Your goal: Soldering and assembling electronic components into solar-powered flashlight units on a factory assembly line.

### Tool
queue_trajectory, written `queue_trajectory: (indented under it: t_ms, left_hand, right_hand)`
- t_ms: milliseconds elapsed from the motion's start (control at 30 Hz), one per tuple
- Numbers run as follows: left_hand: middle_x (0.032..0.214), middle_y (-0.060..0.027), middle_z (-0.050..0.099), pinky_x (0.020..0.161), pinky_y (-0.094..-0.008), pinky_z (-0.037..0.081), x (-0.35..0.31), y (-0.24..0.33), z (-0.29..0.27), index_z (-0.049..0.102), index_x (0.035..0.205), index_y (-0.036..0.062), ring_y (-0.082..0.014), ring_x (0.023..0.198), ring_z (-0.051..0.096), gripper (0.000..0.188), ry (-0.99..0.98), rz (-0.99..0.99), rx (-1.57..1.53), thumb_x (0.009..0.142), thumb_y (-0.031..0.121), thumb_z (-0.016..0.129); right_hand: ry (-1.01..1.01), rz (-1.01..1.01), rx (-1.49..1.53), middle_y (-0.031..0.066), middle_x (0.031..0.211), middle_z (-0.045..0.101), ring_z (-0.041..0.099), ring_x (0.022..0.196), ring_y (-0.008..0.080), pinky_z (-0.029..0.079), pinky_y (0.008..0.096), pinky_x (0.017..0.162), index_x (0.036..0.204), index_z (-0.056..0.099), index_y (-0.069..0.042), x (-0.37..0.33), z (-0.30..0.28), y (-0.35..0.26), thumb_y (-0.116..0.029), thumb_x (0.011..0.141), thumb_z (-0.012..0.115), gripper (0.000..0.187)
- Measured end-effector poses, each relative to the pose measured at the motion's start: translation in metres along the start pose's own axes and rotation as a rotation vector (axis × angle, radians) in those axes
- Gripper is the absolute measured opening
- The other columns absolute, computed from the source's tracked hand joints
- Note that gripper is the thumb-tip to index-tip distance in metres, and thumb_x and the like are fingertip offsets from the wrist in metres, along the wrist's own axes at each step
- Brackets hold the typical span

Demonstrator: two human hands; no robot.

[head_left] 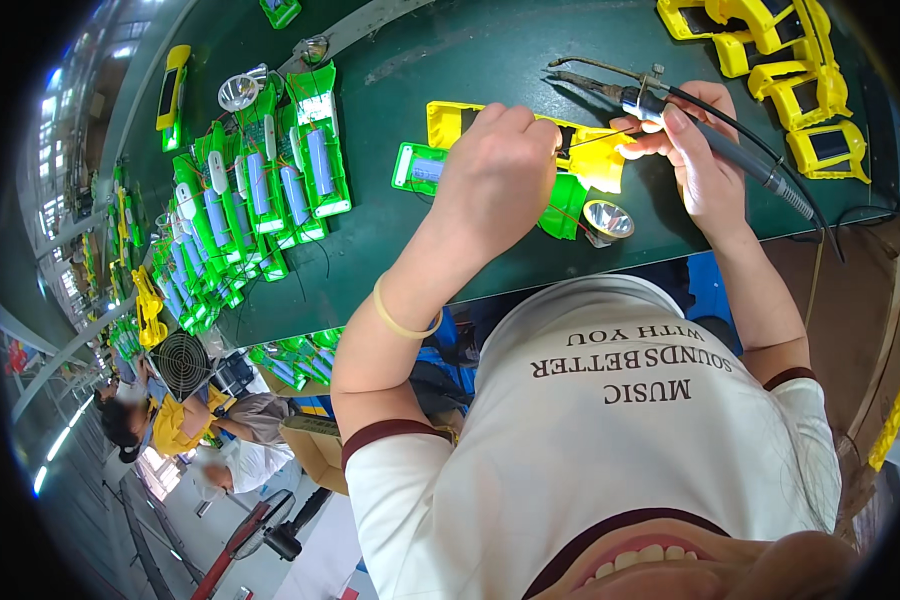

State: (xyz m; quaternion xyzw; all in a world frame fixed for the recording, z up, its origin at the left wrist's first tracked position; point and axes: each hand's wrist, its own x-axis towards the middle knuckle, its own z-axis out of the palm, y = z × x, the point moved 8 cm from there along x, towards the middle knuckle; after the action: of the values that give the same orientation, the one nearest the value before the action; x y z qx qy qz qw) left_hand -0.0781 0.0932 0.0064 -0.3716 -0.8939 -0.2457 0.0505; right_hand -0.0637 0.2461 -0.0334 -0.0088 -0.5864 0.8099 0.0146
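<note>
My right hand [705, 165] is closed round a soldering iron [735, 150], its dark tip pointing up and left, with a thin metal tube alongside it. My left hand [500, 185] is closed over a yellow plastic housing [600, 158]; a thin dark wire [600, 138] runs from its fingers toward my right fingertips. The left fingertips are mostly hidden behind the hand. Beneath lies a green half-shell [564, 205] with a blue cylindrical battery [427, 170] at its left end. A round silver reflector [608, 220], joined by red wires, rests at the table's near edge.
Several green shells [260, 185] with batteries and wires pile up on the left of the green table [400, 75]. Yellow housings [805, 90] are stacked at the far right. A yellow-green lamp [173, 90] lies at far left. A fan [180, 362] and co-workers [185, 420] are beyond.
</note>
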Motion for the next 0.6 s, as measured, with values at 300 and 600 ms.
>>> queue_trajectory:
  t_ms: [300,600]
  left_hand:
    - [0.064,-0.0104,0.051,0.062,-0.0322,0.043,-0.003,0.005,-0.031,0.059,0.074,0.0032,-0.0259,0.069,0.050,0.010,0.143,-0.008,-0.043,0.065,0.002,0.063]
    - [0.086,-0.0139,0.062,0.070,-0.0320,0.054,-0.050,-0.046,-0.024,0.052,0.094,-0.0026,-0.0214,0.078,0.063,0.018,0.316,-0.773,-1.647,0.077,-0.004,0.059]
  right_hand:
    - [0.021,-0.007,0.020,0.0119,0.089,0.052,0.062,0.083,0.0241,0.052,0.0314,0.067,0.102,0.037,0.000,-0.001,-0.001,0.002,-0.018,0.086,0.053,0.029]
    - [0.102,-0.011,-0.105,0.0087,0.078,0.056,0.056,0.070,0.0113,0.044,0.0210,0.064,0.101,0.039,0.000,-0.004,-0.001,-0.001,-0.018,0.084,0.056,0.030]
